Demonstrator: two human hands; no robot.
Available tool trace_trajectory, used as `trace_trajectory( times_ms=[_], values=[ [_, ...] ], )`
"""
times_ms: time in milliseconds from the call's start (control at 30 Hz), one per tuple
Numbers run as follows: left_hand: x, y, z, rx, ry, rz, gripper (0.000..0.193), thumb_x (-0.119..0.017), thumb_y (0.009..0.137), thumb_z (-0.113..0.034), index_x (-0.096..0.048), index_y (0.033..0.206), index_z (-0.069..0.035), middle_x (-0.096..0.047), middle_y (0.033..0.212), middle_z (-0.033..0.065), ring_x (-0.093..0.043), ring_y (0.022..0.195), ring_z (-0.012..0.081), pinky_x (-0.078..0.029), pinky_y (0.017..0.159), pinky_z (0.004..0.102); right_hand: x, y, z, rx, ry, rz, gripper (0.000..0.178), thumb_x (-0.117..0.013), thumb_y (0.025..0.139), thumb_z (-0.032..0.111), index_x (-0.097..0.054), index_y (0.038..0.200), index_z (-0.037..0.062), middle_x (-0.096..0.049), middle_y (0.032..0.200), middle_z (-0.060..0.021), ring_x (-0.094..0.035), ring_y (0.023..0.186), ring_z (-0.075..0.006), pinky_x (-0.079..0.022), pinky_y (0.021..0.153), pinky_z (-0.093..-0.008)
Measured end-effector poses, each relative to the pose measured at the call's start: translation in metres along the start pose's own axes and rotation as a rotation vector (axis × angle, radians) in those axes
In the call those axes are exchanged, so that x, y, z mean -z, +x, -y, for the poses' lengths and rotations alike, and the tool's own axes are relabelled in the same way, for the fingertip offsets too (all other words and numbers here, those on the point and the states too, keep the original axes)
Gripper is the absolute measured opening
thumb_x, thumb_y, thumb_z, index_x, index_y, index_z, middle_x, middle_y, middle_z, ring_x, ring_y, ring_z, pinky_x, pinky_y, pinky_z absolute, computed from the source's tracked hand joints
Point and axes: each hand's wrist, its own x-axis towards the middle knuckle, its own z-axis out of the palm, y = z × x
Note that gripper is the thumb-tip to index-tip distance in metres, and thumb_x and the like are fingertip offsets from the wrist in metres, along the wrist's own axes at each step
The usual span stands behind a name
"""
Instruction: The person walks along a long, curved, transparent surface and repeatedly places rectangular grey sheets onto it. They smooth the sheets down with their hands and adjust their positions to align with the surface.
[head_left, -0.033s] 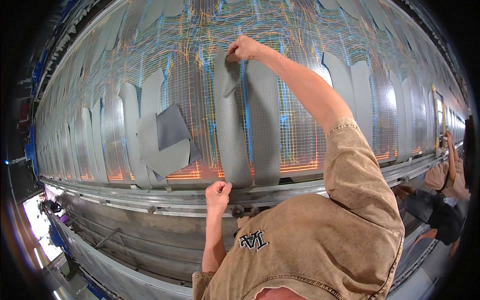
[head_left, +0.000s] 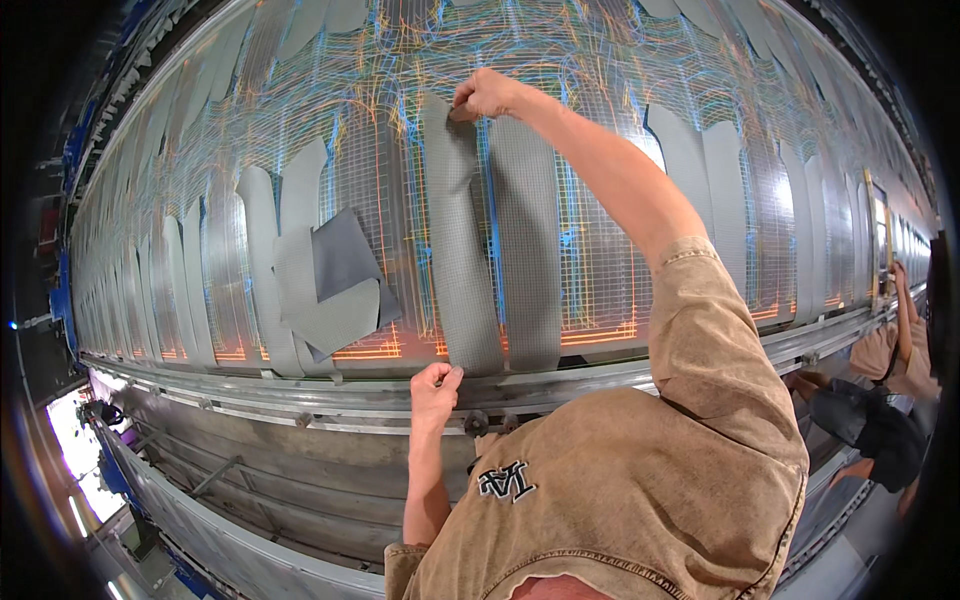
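A long grey strip of textured sheet material (head_left: 462, 260) runs lengthwise away from me over the table, with a small crease in its far part. My right hand (head_left: 487, 95) pinches its far end, thumb and fingers closed at the right corner. At the near end my left hand (head_left: 434, 395) is closed in a pinch at the strip's lower left corner, beside the metal rail. Right of this strip lies a second, similar grey strip (head_left: 530, 250), flat on the table and partly shaded by my right arm.
Coloured lines cover the tabletop (head_left: 610, 270). A loose pile of grey cut pieces (head_left: 330, 285) lies to the left. More grey pieces (head_left: 722, 190) lie to the right. The metal rail (head_left: 370, 392) edges the near side. Another person (head_left: 885, 400) stands at the far right.
The strip's far end has shifted very slightly left, and its crease has changed shape a little. Both hands stay almost where they were.
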Motion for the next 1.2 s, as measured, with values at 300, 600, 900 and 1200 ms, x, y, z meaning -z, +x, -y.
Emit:
trace_trajectory(
  times_ms=[300,600,900,1200],
  values=[
    [0.004,-0.013,-0.01,-0.033,-0.121,0.07,0.014,-0.066,0.088,-0.011,-0.057,0.079,-0.003,-0.049,0.061,-0.0036,-0.045,0.048,0.0047,-0.033,0.043,0.0207,0.018,-0.042,0.076,0.078,-0.059,-0.012,0.011,-0.062,0.079,0.006,-0.055,0.071,0.0045,-0.056,0.062,-0.0053,-0.052,0.053,-0.0147,-0.05,0.053,-0.0309],
    [-0.005,-0.006,0.022,-0.477,0.166,-0.227,0.011,-0.066,0.086,-0.009,-0.06,0.083,0.0,-0.058,0.085,0.0059,-0.049,0.048,0.0075,-0.039,0.042,0.0219,-0.018,0.003,0.003,0.03,-0.223,0.007,0.008,-0.065,0.073,0.009,-0.06,0.067,0.0072,-0.057,0.06,-0.0052,-0.057,0.06,-0.0167,-0.047,0.057,-0.0372],
    [-0.007,-0.017,-0.011,-0.078,-0.025,-0.067,0.017,-0.065,0.086,-0.013,-0.061,0.084,0.003,-0.061,0.071,0.0049,-0.052,0.045,0.0083,-0.04,0.04,0.0236,-0.01,0.007,-0.014,-0.04,-0.053,0.047,0.014,-0.077,0.073,0.017,-0.071,0.08,0.007,-0.066,0.074,-0.0047,-0.06,0.073,-0.0172,-0.047,0.066,-0.0359],
    [0.0,-0.004,-0.011,0.046,-0.007,0.02,0.019,-0.066,0.086,-0.016,-0.061,0.072,-0.004,-0.053,0.052,-0.0003,-0.046,0.042,0.0053,-0.031,0.038,0.0209,0.002,0.022,-0.001,-0.143,-0.192,0.172,0.018,-0.08,0.07,0.018,-0.073,0.083,0.0073,-0.066,0.073,-0.0062,-0.06,0.067,-0.02,-0.048,0.058,-0.037]
  ],
)
